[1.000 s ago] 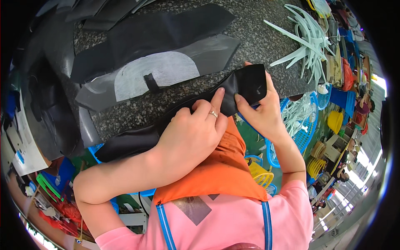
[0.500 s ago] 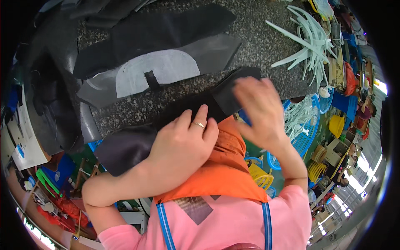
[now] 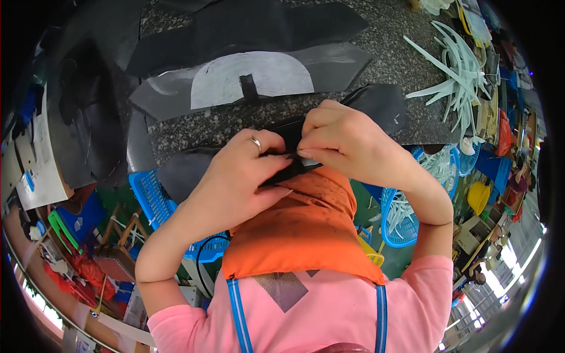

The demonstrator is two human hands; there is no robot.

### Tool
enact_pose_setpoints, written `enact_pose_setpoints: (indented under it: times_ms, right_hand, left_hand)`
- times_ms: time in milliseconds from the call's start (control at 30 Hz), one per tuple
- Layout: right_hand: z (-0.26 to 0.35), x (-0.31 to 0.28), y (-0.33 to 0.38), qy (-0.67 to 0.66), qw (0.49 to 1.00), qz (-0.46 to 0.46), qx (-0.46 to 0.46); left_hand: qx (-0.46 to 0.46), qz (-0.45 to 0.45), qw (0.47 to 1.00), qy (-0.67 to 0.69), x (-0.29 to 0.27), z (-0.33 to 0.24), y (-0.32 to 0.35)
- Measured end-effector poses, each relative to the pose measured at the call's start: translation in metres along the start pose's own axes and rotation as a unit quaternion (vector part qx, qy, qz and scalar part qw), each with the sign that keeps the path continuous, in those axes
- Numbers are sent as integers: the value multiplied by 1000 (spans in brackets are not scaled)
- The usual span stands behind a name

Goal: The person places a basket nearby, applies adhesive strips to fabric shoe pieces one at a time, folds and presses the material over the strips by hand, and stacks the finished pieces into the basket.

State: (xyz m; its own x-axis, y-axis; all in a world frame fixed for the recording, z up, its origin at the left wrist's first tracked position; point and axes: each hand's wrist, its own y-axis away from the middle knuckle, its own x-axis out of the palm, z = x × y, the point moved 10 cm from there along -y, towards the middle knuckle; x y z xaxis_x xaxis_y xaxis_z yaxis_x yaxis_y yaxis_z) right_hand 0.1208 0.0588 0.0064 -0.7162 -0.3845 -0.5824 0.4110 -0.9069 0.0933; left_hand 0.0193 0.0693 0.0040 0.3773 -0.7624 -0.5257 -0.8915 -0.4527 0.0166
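Note:
A black piece of leather-like sheet (image 3: 379, 107) lies along the near edge of the stone-topped table (image 3: 176, 138), right in front of me. My left hand (image 3: 238, 173) grips its middle with bent fingers and the thumb on the near side. Beside it, my right hand (image 3: 353, 144) is closed in a pinch on the same piece. A small pale bit (image 3: 307, 161) shows below the right fingertips; I cannot tell what it is. Just beyond lies a flat grey piece (image 3: 335, 67) with a white half-round patch (image 3: 276, 73) that has a dark notch.
More black sheets (image 3: 235, 29) lie at the back and a dark heap (image 3: 91, 117) at the left. Pale green strips (image 3: 456, 73) sit at the far right. Below the table stand a blue basket (image 3: 406, 236) of strips and another blue basket (image 3: 152, 197). An orange apron (image 3: 294, 250) covers my lap.
My right hand has come in from the right, from spread and blurred to pinching the black sheet beside my left hand. My left fingers have bent round it. The view has shifted slightly.

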Motion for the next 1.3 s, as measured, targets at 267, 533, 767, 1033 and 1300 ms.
enact_pose_setpoints:
  times_ms: [267,533,767,1033,1300]
  right_hand:
    - [9,7,13,38,995,20,-89]
    - [16,11,22,82,987,-11,-136]
    - [34,17,38,209,942,-53,-259]
    - [36,7,11,127,983,-48,-126]
    - [5,0,14,-459,879,-122,44]
  left_hand:
    - [101,-14,988,-114,9,-11,8]
    - [14,-5,999,-42,7,-2,-5]
    - [22,-58,996,-65,7,-6,-3]
    - [161,-115,909,-368,-19,-72,19]
    - [-145,-260,768,567,-20,12,28]
